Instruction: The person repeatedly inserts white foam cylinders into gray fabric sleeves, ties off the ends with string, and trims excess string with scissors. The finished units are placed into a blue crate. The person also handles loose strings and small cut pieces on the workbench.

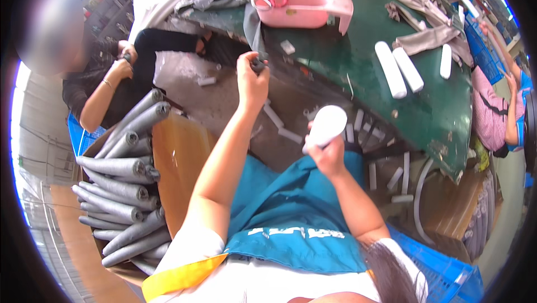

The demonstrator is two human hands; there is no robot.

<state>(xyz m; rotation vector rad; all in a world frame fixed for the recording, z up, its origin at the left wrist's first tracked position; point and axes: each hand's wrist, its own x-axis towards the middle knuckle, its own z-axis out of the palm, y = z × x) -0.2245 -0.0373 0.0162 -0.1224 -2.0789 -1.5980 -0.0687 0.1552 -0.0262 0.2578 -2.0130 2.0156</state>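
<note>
My left hand (253, 82) is raised at the centre, its fingers closed round a small dark grey piece (258, 66) whose kind I cannot make out. Just beyond it a strip of grey cloth (253, 29) hangs over the green table's edge. Lower and to the right, my right hand (329, 156) grips a white foam roll (330, 123), its round end tilted up toward me. The two hands are well apart, above my teal apron (291, 202).
A pink plastic basin (302, 12) and white rolls (390, 71) lie on the green table (358, 45). Grey foam tubes (123, 191) fill a cardboard box (182, 157) at left. A co-worker's hands (120, 71) work beyond it. White offcuts (291, 135) litter the floor; a blue crate (442, 269) stands lower right.
</note>
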